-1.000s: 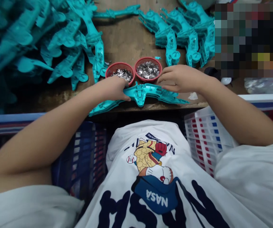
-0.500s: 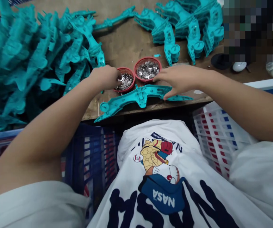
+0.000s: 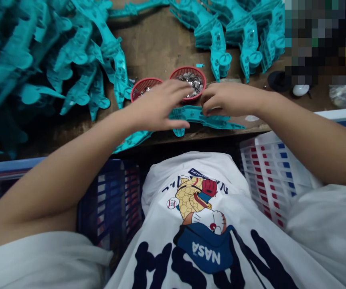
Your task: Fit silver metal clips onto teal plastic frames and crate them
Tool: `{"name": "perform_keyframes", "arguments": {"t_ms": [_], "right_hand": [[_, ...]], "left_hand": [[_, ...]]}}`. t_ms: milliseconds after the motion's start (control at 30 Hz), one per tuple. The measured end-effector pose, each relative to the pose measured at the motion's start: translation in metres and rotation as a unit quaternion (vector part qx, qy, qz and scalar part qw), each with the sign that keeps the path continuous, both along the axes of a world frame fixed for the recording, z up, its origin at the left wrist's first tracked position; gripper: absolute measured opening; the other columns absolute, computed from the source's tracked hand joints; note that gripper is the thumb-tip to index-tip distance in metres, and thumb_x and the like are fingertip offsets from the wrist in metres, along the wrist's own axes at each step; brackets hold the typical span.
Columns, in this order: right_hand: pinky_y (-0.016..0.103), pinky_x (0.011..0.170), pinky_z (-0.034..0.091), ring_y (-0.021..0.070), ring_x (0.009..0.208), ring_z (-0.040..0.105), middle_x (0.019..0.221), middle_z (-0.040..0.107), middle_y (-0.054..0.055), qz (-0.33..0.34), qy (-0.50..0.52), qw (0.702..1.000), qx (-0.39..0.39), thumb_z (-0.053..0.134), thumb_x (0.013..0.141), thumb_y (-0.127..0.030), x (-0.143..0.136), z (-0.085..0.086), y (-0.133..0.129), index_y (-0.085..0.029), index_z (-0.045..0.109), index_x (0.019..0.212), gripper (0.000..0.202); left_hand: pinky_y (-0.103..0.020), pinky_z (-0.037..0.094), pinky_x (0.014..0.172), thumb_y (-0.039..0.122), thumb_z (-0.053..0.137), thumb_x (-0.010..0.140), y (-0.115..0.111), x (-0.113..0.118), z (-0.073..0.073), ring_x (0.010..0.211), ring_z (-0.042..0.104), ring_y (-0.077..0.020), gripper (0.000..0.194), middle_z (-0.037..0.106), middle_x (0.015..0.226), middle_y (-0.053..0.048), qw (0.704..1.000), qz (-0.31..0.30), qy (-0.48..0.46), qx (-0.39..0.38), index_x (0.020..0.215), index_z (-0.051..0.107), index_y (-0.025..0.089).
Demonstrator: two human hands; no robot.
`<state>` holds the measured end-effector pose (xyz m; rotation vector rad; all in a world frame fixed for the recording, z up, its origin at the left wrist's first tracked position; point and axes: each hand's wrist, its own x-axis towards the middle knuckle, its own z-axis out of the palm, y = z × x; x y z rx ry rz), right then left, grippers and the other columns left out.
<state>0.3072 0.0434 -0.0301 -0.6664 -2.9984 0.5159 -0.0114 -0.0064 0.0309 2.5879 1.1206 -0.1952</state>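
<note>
A long turquoise plastic part point(image 3: 191, 114) lies along the table's front edge, partly hidden under my hands. My left hand point(image 3: 157, 105) is above its left half, palm down, fingers stretched out and thumb apart, with nothing seen in it. My right hand point(image 3: 228, 98) is at the part's right half, its fingers curled in toward the thumb; what they pinch is too small or hidden. Just behind the part stand two red baskets of small shiny metal pieces: the left basket point(image 3: 134, 91), partly covered by my left hand, and the right basket point(image 3: 187, 69).
A large heap of turquoise parts point(image 3: 37, 60) fills the left of the table point(image 3: 151, 44). More turquoise parts point(image 3: 217, 40) stand in rows at the back right. Below the edge are a blue crate point(image 3: 112, 200) and a white crate point(image 3: 269, 176). A clear bag point(image 3: 345, 95) lies far right.
My left hand has left the left basket and moved right, over the part, its fingers opening out. My right hand's fingers have drawn in from a spread pose near the right basket.
</note>
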Motion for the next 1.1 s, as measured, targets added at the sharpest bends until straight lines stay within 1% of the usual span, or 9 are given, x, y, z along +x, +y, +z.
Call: {"name": "perform_keyframes", "arguments": {"t_ms": [100, 333, 433, 567, 633, 767, 900, 1000, 1100], "right_hand": [[0.054, 0.117, 0.064, 0.0384, 0.136, 0.079, 0.139, 0.087, 0.014, -0.012, 0.017, 0.999, -0.034, 0.072, 0.128, -0.049, 0.002, 0.003, -0.001, -0.029, 0.096, 0.126, 0.031], [0.042, 0.097, 0.063, 0.0231, 0.1, 0.073, 0.117, 0.09, 0.007, -0.207, 0.295, 0.933, -0.003, 0.088, 0.118, -0.074, 0.016, 0.002, 0.018, -0.03, 0.087, 0.116, 0.045], [0.041, 0.103, 0.065, 0.0222, 0.102, 0.072, 0.114, 0.089, 0.005, -0.208, 0.348, 0.913, 0.042, 0.088, 0.122, -0.069, 0.003, 0.021, 0.004, -0.031, 0.083, 0.113, 0.039], [0.047, 0.11, 0.068, 0.0292, 0.12, 0.08, 0.127, 0.084, 0.007, -0.136, 0.352, 0.917, 0.133, 0.086, 0.124, -0.058, -0.031, 0.057, -0.032, -0.031, 0.085, 0.106, 0.032], [0.047, 0.107, 0.069, 0.0309, 0.127, 0.08, 0.131, 0.081, 0.008, -0.137, 0.342, 0.918, 0.146, 0.088, 0.123, -0.057, -0.044, 0.07, -0.041, -0.03, 0.086, 0.102, 0.035], [0.038, 0.099, 0.066, 0.0235, 0.111, 0.078, 0.127, 0.085, 0.007, -0.128, 0.329, 0.93, 0.1, 0.09, 0.123, -0.051, -0.043, 0.075, -0.019, -0.029, 0.095, 0.119, 0.023], [0.037, 0.095, 0.062, 0.024, 0.099, 0.077, 0.113, 0.091, 0.011, -0.276, 0.029, 0.958, 0.077, 0.075, 0.123, -0.022, -0.019, 0.043, 0.022, -0.016, 0.097, 0.137, 0.027], [0.046, 0.105, 0.064, 0.0404, 0.128, 0.085, 0.142, 0.091, 0.027, -0.294, -0.286, 0.909, 0.075, 0.066, 0.125, -0.021, -0.012, 0.011, 0.035, -0.008, 0.094, 0.151, 0.041], [0.047, 0.108, 0.064, 0.0454, 0.142, 0.084, 0.154, 0.086, 0.032, -0.28, -0.36, 0.886, 0.076, 0.051, 0.13, -0.024, -0.017, -0.011, 0.032, -0.005, 0.09, 0.159, 0.052]], "left_hand": [[-0.061, 0.019, 0.166, 0.076, 0.081, 0.113, -0.009, 0.008, -0.032, 0.204, 0.022, -0.0486, 0.125, 0.02, 0.219, -0.019, 0.997, -0.048, 0.04, -0.036, 0.21, 0.027, 0.021], [-0.069, 0.013, 0.168, 0.077, 0.078, 0.116, 0.001, -0.007, -0.075, 0.203, 0.025, -0.0523, 0.124, 0.026, 0.217, -0.024, 0.994, -0.076, -0.074, -0.014, 0.21, 0.026, 0.015], [-0.07, 0.036, 0.164, 0.081, 0.081, 0.118, -0.001, 0.0, -0.06, 0.194, 0.048, -0.0502, 0.108, 0.05, 0.207, -0.022, 0.954, -0.021, -0.294, -0.055, 0.203, 0.05, 0.02], [-0.063, 0.076, 0.13, 0.072, 0.091, 0.12, -0.023, 0.023, -0.02, 0.155, 0.086, -0.0424, 0.068, 0.087, 0.168, -0.014, 0.778, 0.074, -0.598, -0.18, 0.17, 0.086, 0.027], [-0.058, 0.082, 0.121, 0.063, 0.106, 0.112, -0.037, 0.029, -0.003, 0.143, 0.091, -0.0406, 0.055, 0.094, 0.145, -0.01, 0.721, 0.134, -0.646, -0.212, 0.15, 0.094, 0.025], [-0.052, 0.085, 0.118, 0.045, 0.118, 0.101, -0.057, 0.021, 0.003, 0.127, 0.097, -0.0373, 0.038, 0.095, 0.117, -0.008, 0.677, 0.261, -0.657, -0.207, 0.121, 0.094, 0.023], [-0.048, 0.088, 0.108, 0.035, 0.115, 0.101, -0.064, 0.006, -0.011, 0.113, 0.099, -0.0329, 0.026, 0.093, 0.11, -0.006, 0.661, 0.304, -0.659, -0.193, 0.111, 0.094, 0.023], [-0.046, 0.088, 0.107, 0.032, 0.117, 0.097, -0.063, 0.0, -0.018, 0.113, 0.1, -0.0339, 0.026, 0.093, 0.111, -0.008, 0.651, 0.313, -0.664, -0.193, 0.108, 0.096, 0.021], [-0.05, 0.087, 0.114, 0.031, 0.121, 0.089, -0.061, -0.002, -0.02, 0.119, 0.099, -0.0361, 0.032, 0.096, 0.115, -0.009, 0.653, 0.294, -0.667, -0.205, 0.109, 0.098, 0.022]]}}
